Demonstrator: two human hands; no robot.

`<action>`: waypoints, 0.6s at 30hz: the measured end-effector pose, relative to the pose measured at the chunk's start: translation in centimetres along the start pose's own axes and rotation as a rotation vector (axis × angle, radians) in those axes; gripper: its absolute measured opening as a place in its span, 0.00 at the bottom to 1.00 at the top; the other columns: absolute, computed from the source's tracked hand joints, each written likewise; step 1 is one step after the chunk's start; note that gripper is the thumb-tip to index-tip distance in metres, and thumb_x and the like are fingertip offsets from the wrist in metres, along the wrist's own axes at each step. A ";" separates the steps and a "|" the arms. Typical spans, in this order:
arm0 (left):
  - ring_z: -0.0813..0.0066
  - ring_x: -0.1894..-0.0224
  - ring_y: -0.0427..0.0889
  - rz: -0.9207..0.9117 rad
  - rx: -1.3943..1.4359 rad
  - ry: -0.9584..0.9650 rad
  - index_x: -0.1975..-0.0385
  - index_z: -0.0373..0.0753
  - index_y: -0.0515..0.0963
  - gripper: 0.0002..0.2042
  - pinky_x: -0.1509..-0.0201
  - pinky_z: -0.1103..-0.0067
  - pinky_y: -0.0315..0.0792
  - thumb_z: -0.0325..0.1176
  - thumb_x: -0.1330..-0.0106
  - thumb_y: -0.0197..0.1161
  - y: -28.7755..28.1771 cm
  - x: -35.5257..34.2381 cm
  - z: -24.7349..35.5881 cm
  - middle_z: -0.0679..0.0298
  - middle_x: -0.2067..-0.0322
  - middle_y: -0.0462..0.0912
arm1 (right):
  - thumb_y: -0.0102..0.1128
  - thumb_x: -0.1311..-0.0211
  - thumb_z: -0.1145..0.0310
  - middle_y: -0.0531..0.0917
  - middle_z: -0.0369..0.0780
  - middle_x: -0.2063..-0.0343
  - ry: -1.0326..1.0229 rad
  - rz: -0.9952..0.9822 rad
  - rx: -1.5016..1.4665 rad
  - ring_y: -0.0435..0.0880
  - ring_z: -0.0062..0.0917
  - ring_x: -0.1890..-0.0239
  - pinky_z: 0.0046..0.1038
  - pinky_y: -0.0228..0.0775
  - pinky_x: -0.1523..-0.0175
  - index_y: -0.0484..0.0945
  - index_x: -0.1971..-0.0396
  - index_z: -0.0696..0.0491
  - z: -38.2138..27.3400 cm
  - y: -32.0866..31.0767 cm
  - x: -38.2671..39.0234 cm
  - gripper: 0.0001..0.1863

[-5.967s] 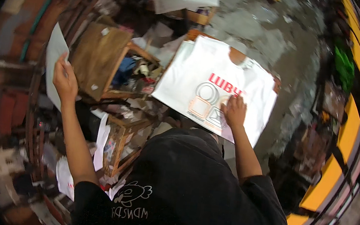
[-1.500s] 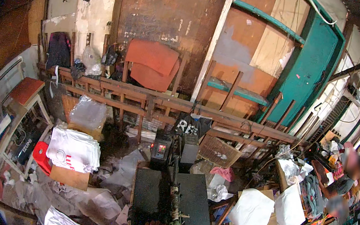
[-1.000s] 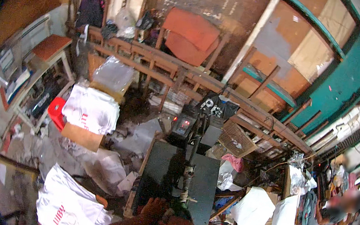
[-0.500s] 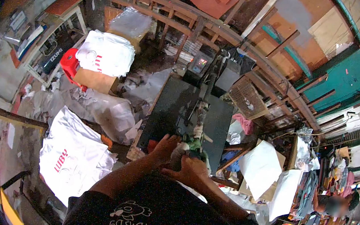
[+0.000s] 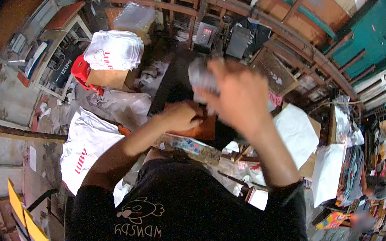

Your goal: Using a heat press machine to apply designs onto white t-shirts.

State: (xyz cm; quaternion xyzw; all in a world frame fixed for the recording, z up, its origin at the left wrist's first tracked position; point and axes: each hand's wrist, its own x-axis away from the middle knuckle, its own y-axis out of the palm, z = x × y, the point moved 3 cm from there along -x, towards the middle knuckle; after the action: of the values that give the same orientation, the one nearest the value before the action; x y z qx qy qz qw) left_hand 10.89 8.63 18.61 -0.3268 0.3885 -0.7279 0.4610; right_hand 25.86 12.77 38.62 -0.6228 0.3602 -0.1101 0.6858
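Note:
My right hand (image 5: 242,93) is raised over the far half of a flat press with a dark plate (image 5: 174,82). Its fingers close around a grey-white, motion-blurred part (image 5: 200,74) that looks like the wrapped end of the press handle. Lower and to the left, my left hand (image 5: 184,116) has curled fingers over an orange-brown pad (image 5: 205,130) at the front of the press. What the left fingers grip, if anything, is hidden. The pad's front edge faces my body, and my right forearm covers the press's right side.
A control box (image 5: 205,36) with red lights stands behind the press. White printed shirts (image 5: 88,144) lie at the left; another stack (image 5: 115,50) sits beyond, near a red stool (image 5: 81,70). White sheets (image 5: 297,135) lean at the right. People are visible at the far right.
My right hand has risen and moved away from my body with the grey handle part. The dark plate has lifted, exposing the orange-brown pad. My left hand has separated from the handle.

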 end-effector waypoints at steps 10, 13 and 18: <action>0.43 0.50 0.82 -0.029 -0.137 0.092 0.51 0.40 0.83 0.27 0.44 0.57 0.74 0.59 0.34 0.62 -9.1 -3.8 4.7 0.45 0.54 0.82 | 0.72 0.44 0.70 0.86 0.39 0.76 -0.099 0.585 -0.523 0.84 0.26 0.76 0.28 0.70 0.68 0.86 0.67 0.57 3.4 -5.7 6.6 0.08; 0.44 0.47 0.82 -0.111 -0.155 0.022 0.51 0.37 0.81 0.33 0.43 0.57 0.73 0.65 0.40 0.66 -11.0 -4.5 5.4 0.45 0.52 0.82 | 0.69 0.41 0.72 0.88 0.39 0.73 0.016 0.194 -1.123 0.86 0.22 0.72 0.25 0.75 0.62 0.86 0.65 0.56 2.9 0.1 12.7 0.05; 0.40 0.44 0.79 -0.025 -0.262 0.058 0.39 0.36 0.77 0.34 0.36 0.58 0.72 0.62 0.31 0.59 -12.1 -5.1 6.3 0.42 0.46 0.80 | 0.66 0.32 0.55 0.88 0.46 0.63 0.544 -0.509 -1.026 0.87 0.35 0.61 0.36 0.77 0.51 0.85 0.57 0.55 -0.6 14.3 23.6 0.18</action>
State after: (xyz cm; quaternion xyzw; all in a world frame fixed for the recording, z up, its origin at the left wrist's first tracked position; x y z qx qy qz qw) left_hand 12.98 15.02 31.55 -0.3680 0.4893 -0.6857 0.3937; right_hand 38.12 1.00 16.84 -0.8880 0.3693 -0.2375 0.1363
